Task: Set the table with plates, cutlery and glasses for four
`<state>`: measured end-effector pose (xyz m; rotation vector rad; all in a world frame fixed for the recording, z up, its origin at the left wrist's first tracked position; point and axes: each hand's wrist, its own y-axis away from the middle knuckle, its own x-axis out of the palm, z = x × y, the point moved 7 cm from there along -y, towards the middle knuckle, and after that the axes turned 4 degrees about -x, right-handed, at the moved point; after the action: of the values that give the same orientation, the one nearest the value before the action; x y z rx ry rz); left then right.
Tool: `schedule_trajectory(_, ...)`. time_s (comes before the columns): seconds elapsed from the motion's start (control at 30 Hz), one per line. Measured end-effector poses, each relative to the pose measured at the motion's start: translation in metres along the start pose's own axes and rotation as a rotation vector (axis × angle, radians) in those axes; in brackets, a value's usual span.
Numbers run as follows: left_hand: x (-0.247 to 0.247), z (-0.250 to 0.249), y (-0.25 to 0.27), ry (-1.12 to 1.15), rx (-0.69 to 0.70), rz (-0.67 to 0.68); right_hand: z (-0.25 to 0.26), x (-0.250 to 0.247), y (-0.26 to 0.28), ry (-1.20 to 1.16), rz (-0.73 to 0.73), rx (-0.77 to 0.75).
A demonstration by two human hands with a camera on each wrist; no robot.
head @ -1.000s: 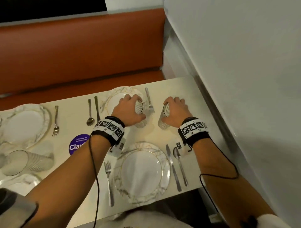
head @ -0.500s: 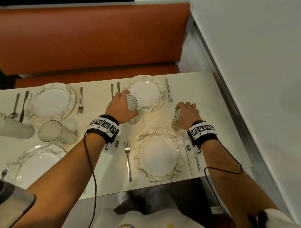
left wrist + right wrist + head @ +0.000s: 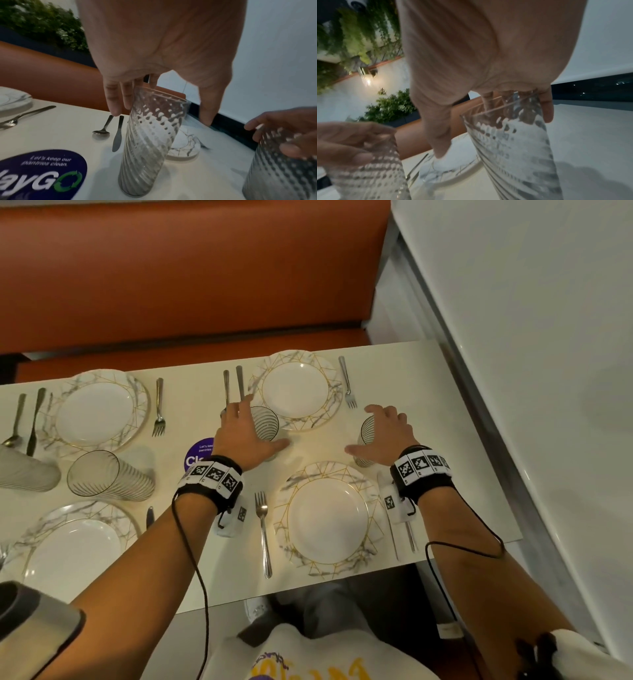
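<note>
my left hand (image 3: 244, 436) sits in the middle of the head view with its fingers spread wide around a ribbed glass (image 3: 265, 424), holding nothing; in the left wrist view that glass (image 3: 149, 136) stands on the table (image 3: 445, 412) with the fingers (image 3: 112, 102) hanging straight just left of its rim and the thumb well off to the right, and i cannot tell whether any fingertip still touches the glass. my right hand (image 3: 385, 434), right of centre, is likewise spread wide around a second ribbed glass (image 3: 367, 436); in the right wrist view the fingers (image 3: 546, 106) hang straight behind the far side of its rim and the thumb points down on the left, clear of the glass (image 3: 513, 155). the first glass stands just at the lower left edge of the far plate (image 3: 297, 390), beside a knife (image 3: 239, 381) and spoon handle (image 3: 226, 385); a fork (image 3: 346, 381) lies right of that plate. the second glass stands just above the upper right edge of the near plate (image 3: 329, 518), which has a fork (image 3: 263, 529) on its left. at the left of the frame two more plates (image 3: 97, 410) (image 3: 68, 546) are laid, with two glasses (image 3: 109, 475) (image 3: 27, 470) lying on their sides between them. a purple sticker (image 3: 200, 455) shows beside my left wrist.
</note>
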<state>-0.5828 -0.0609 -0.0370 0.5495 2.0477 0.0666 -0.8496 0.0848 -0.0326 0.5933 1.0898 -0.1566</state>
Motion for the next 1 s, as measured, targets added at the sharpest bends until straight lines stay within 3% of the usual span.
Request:
schedule_trajectory(0.13, -0.002, 0.009, 0.011, 0.225, -0.068, -0.054, -0.009, -0.007, 0.011, -0.145, -0.103, 0.041)
schedule_trajectory(0.33, -0.002, 0.015, 0.012, 0.276, -0.094, -0.088, -0.021, 0.001, 0.019, -0.302, -0.13, 0.074)
schedule_trajectory(0.8, -0.006, 0.01, 0.007, 0.254, -0.08, -0.055, -0.024, -0.003, 0.016, -0.298, -0.14, 0.09)
schedule_trajectory(1.0, -0.008, 0.009, 0.011, 0.276, -0.076, -0.004, -0.018, -0.015, 0.023, -0.189, -0.122, 0.094)
